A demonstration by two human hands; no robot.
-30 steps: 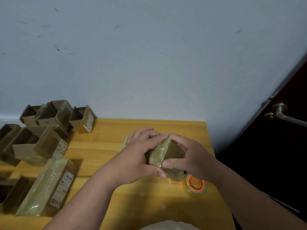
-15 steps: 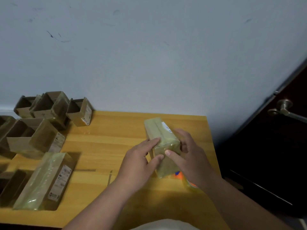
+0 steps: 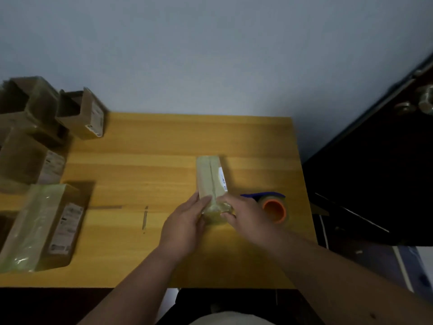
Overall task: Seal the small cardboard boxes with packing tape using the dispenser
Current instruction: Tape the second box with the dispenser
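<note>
Box: taped cardboard box point(image 3: 210, 175) lies flat on the counter point(image 3: 145, 160), right of its middle, long side running toward the far edge, white label along its right side.
Left hand point(image 3: 185, 227): fingers straight, pressed against the left side of the box's near end.
Right hand point(image 3: 248, 215): fingers curled on the right side of the same near end, over the glossy tape there; my two hands are close together with the box end between them.
Dispenser: tape dispenser point(image 3: 273, 206) with orange core and blue top, just beside my right hand, near the counter's right edge.
Other boxes: sealed box point(image 3: 44, 227) at the left edge; open boxes point(image 3: 80, 113) at the far left corner.
</note>
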